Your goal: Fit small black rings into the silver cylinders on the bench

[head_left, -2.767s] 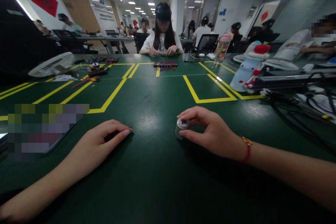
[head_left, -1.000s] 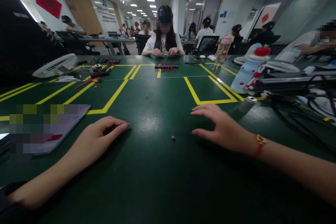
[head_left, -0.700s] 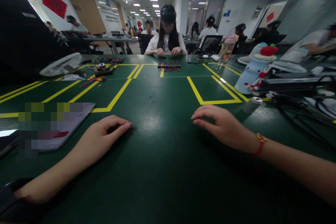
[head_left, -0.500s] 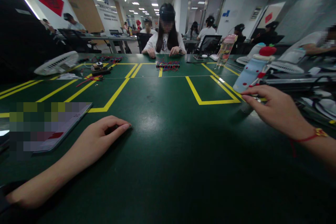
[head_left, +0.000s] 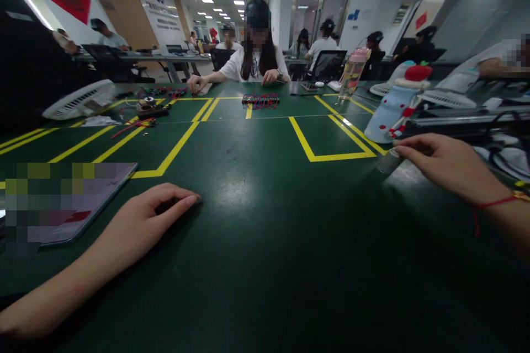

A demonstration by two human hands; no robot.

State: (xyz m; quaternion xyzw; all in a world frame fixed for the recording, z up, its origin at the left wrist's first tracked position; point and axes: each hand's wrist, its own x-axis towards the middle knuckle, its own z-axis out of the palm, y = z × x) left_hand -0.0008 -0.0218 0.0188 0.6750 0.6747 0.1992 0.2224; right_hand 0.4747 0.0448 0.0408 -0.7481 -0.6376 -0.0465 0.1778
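My left hand (head_left: 153,220) rests on the green table (head_left: 265,220), thumb and index fingertips together, with nothing visible between them. To its left lies a tablet-like flat panel (head_left: 108,194), partly blurred out. At the right, my right hand (head_left: 445,165) pinches the upper end of a small grey metallic cylinder (head_left: 389,162), which tilts close to the tabletop. Whether its lower end touches the table, I cannot tell. Just behind that hand stands a pale blue bottle (head_left: 383,118) with a red and white top.
Yellow tape (head_left: 180,143) marks the table. Across sits a person with a hand (head_left: 197,84) near wired parts; a wire-covered block (head_left: 260,100) lies before them. A white fan (head_left: 80,100), red wires (head_left: 134,126), a clear bottle (head_left: 351,77) and cables (head_left: 507,162) stand or lie around.
My right hand has shifted slightly right, and the grey cylinder shows more clearly under its fingers. My left hand keeps its pose. The person opposite has reached sideways toward the wired parts.
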